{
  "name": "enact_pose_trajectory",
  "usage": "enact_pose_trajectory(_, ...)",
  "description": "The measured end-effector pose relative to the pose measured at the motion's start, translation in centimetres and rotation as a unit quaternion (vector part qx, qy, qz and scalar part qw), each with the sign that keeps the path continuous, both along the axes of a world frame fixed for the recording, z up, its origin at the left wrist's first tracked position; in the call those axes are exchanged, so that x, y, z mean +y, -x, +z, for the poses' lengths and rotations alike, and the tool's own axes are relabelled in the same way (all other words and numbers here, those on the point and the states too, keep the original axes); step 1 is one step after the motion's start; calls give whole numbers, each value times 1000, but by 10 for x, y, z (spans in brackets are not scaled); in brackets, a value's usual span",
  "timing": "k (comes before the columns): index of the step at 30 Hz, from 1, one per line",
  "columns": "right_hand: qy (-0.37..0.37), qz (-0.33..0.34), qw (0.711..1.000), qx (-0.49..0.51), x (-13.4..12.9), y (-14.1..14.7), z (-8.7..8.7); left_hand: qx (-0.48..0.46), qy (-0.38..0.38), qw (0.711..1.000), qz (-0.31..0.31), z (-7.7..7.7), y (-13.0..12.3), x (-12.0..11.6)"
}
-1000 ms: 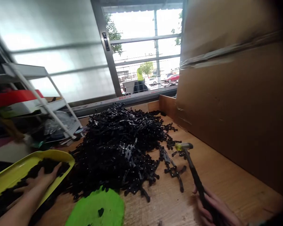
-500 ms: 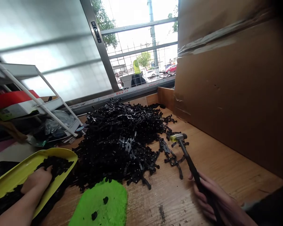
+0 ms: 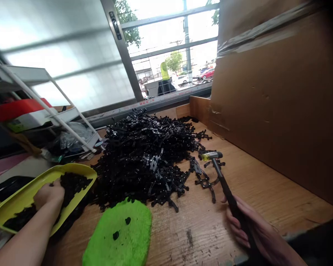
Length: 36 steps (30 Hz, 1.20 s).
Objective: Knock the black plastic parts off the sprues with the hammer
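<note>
The left hand [image 3: 48,195] is pressed into a mound of small black plastic parts [image 3: 72,183] lying in a yellow-green tray [image 3: 22,188] (its fingers are buried, so their spread cannot be told). A black-handled mallet [image 3: 227,188] with a yellow-tipped head is gripped in the closed right hand [image 3: 246,225], the head just beside a few linked black pieces [image 3: 204,181]. A large heap of black parts [image 3: 141,162] is piled between the hands on the wooden surface [image 3: 188,240], with a green pad [image 3: 118,232] in front of it and a cardboard box [image 3: 274,103] standing to its right.
</note>
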State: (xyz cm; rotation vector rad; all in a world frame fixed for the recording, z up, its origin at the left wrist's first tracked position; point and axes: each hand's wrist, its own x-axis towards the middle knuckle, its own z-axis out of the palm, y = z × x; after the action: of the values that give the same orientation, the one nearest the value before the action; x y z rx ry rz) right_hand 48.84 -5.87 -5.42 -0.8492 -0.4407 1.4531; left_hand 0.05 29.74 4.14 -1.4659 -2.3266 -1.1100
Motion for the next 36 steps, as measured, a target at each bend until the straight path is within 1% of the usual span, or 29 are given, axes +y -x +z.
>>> enact_pose_trajectory(1, 2, 0, 1000, 0, 0, 0, 0, -5, -2, 1000, 24, 0, -6, -5)
enact_pose_trajectory(3, 10, 4, 1000, 4, -1, 0, -1, 3, -9, 1000, 19, -3, -19, -21)
enact_pose_trajectory(4, 15, 4, 1000, 6, -1, -1, -1, 12, -16, 1000, 2, -6, -26, -33)
enact_pose_trajectory(6, 28, 1, 1000, 9, -2, -1, 0, 25, -26, 998, -42, -18, -43, -66)
enact_pose_trajectory(7, 36, -3, 999, 10, -2, 0, 1, 28, -48, 995, -86, -25, -53, -86)
enact_pose_trajectory(8, 46, -8, 999, 11, -3, 0, 3, 28, -51, 988, -146, -32, -63, -107)
enact_pose_trajectory(10, 69, -15, 997, 9, -3, 2, 6, 5, -31, 958, -284, -46, -85, -149)
enact_pose_trajectory(11, 78, -18, 997, 6, -3, 3, 8, 7, -5, 940, -342, -53, -95, -167)
enact_pose_trajectory(12, 83, -20, 996, 3, -3, 4, 10, 22, 28, 923, -384, -58, -104, -183)
enact_pose_trajectory(13, 85, -22, 996, -2, -3, 5, 11, 42, 55, 909, -411, -62, -112, -196)
enact_pose_trajectory(15, 83, -23, 996, -10, -3, 6, 12, 100, 92, 895, -425, -67, -124, -212)
enact_pose_trajectory(17, 82, -22, 996, -14, -3, 5, 10, 171, 106, 888, -415, -69, -131, -219)
enact_pose_trajectory(19, 83, -18, 996, -15, -2, 3, 4, 234, 114, 875, -407, -69, -134, -221)
enact_pose_trajectory(21, 81, -8, 996, -19, -2, 0, -3, 264, 122, 864, -411, -69, -135, -221)
enact_pose_trajectory(23, 78, 0, 997, -25, -2, -1, -6, 262, 129, 859, -420, -70, -135, -222)
enact_pose_trajectory(25, 77, -1, 997, -26, -2, -1, -4, 250, 132, 860, -425, -72, -134, -224)
enact_pose_trajectory(30, 85, -8, 996, -26, -4, 5, 10, 217, 146, 870, -418, -73, -131, -233)
enact_pose_trajectory(36, 87, -8, 995, -39, -3, 9, 22, 204, 161, 867, -425, -69, -131, -234)
